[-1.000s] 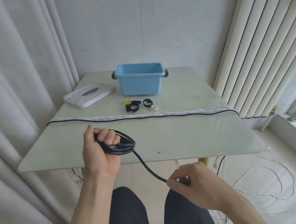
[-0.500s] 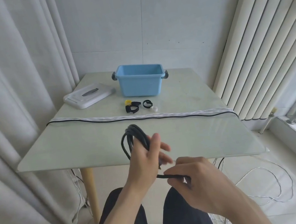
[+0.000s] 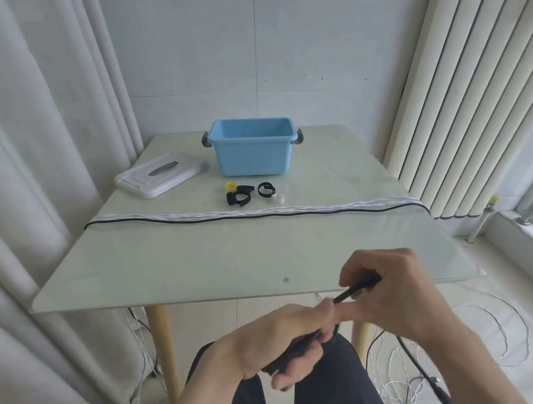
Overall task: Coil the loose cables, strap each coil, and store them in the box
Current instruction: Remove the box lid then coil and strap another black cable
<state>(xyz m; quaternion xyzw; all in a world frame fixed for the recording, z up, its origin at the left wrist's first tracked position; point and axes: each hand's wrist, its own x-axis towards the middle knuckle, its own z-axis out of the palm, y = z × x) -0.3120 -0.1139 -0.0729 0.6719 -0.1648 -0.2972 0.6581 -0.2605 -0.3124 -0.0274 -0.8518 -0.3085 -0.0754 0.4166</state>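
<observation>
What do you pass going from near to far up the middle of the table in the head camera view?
Near edge of the table → black and white cables stretched across it → small straps → blue box at the far end.

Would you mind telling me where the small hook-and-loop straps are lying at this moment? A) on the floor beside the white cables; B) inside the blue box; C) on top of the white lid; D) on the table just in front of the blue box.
D: the straps lie on the table just in front of the blue box, between it and the cables stretched across the tabletop.
</observation>
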